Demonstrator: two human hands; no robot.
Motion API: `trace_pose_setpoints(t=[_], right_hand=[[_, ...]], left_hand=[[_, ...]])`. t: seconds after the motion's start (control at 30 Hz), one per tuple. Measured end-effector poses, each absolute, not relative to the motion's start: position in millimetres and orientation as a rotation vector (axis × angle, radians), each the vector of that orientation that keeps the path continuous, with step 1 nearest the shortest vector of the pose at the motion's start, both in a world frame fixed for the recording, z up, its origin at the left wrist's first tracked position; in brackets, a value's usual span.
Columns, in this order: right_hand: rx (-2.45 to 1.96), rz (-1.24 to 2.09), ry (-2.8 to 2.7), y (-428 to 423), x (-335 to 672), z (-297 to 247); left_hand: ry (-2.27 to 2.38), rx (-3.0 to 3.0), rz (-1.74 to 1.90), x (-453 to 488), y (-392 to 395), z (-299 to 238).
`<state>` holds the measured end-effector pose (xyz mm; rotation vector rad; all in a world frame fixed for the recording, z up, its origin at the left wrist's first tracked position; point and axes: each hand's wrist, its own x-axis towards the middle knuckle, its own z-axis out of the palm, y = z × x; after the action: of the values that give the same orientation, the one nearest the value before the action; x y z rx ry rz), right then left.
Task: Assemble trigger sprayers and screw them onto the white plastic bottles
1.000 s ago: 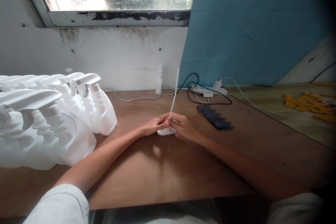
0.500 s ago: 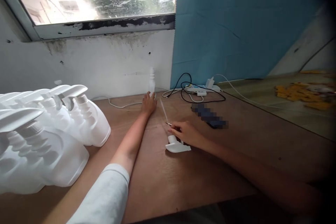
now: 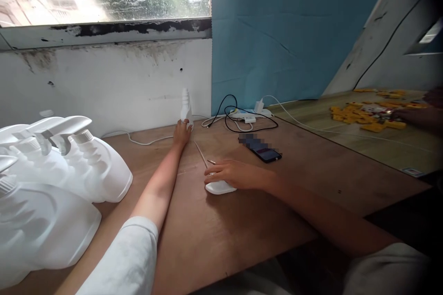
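My left hand point(image 3: 182, 133) is at the back of the table, its fingers curled round the lower part of a white plastic bottle point(image 3: 186, 105) that stands by the wall. Nearer to me, my right hand point(image 3: 235, 174) is closed over a white trigger sprayer head point(image 3: 219, 188) lying on its side. The sprayer's thin dip tube point(image 3: 200, 151) points away toward the back. A slim metal tip point(image 3: 211, 162) pokes out by my right fingers; the rest of it is hidden.
White spray bottles point(image 3: 100, 166) with trigger tops crowd the left side. A phone point(image 3: 266, 151) lies right of centre, with a power strip point(image 3: 251, 114) and tangled black cable point(image 3: 226, 101) behind. Yellow pieces point(image 3: 360, 115) and another person's hand point(image 3: 411, 117) are at far right.
The view has swung right, bringing another person's hand into sight. My right hand has come down over the sprayer head, covering more of it. My left hand remains at the bottle.
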<state>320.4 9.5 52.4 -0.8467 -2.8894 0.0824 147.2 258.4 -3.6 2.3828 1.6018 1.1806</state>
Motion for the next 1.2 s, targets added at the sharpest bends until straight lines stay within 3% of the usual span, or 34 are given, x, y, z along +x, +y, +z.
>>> trace_pose_setpoints(t=[0.13,0.23,0.37,0.5,0.67,1.07,1.2], right_hand=[[-0.702,0.013,-2.875,11,319,47],[-0.700,0.110,-2.522,3,317,57],[-0.620,0.405,-1.762,-3,316,107],[-0.183,0.306,-1.298,6,322,172],[-0.143,0.232,-1.211,15,333,206],[-0.169,0.201,-1.198,8,332,209],[-0.225,0.337,-1.284,11,319,201]], left_hand=[[1.567,2.301,1.363,119,230,-3],[1.517,2.231,1.466,94,198,-9],[1.328,2.255,1.471,64,142,-16],[1.103,2.316,1.423,46,94,-15],[0.971,2.335,1.412,44,77,-13],[1.004,2.397,1.348,49,75,-9],[0.992,2.401,1.324,49,74,-9]])
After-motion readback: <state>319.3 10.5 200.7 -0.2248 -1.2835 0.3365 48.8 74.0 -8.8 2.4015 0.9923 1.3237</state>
